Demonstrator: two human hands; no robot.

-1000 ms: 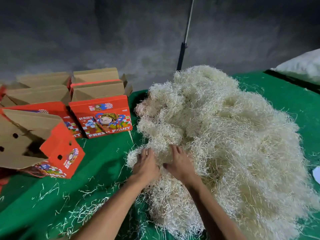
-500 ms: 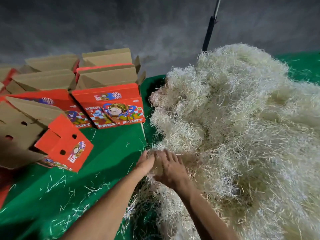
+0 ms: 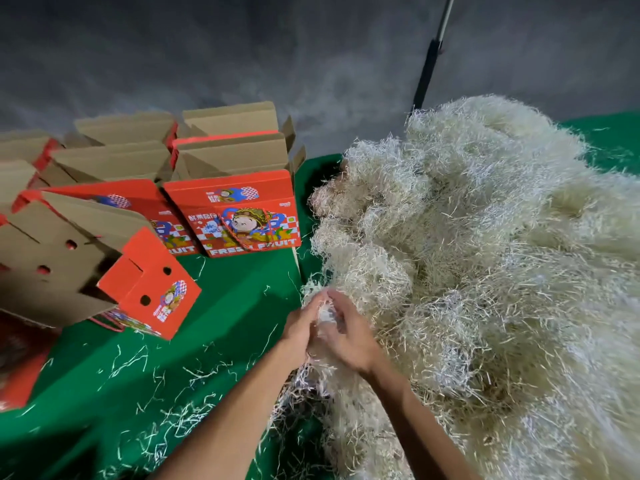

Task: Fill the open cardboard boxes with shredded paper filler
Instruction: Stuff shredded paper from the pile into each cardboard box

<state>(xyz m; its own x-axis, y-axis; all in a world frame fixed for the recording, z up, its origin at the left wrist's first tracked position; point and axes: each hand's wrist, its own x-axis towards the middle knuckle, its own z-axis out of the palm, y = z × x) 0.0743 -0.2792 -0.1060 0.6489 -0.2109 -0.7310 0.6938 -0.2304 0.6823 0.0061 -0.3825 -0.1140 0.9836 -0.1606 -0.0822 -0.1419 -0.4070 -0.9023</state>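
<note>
A big heap of pale shredded paper filler (image 3: 485, 271) covers the right half of the green table (image 3: 194, 341). At its near left edge my left hand (image 3: 299, 327) and my right hand (image 3: 349, 332) close together around a clump of the shreds (image 3: 323, 318), fingers curled on it. Several red printed fruit boxes stand at the left with their brown flaps open. One open box (image 3: 228, 188) stands nearest the heap. Another box (image 3: 90, 271) lies tipped in the left foreground.
Loose shreds (image 3: 138, 375) are scattered over the green cloth in front of the boxes. A dark pole (image 3: 427, 71) rises behind the heap against a grey wall. More red cardboard (image 3: 17, 362) lies at the far left edge.
Both hands have drawn toward the heap's left edge and gathered a clump of shreds between them. The view has shifted slightly left.
</note>
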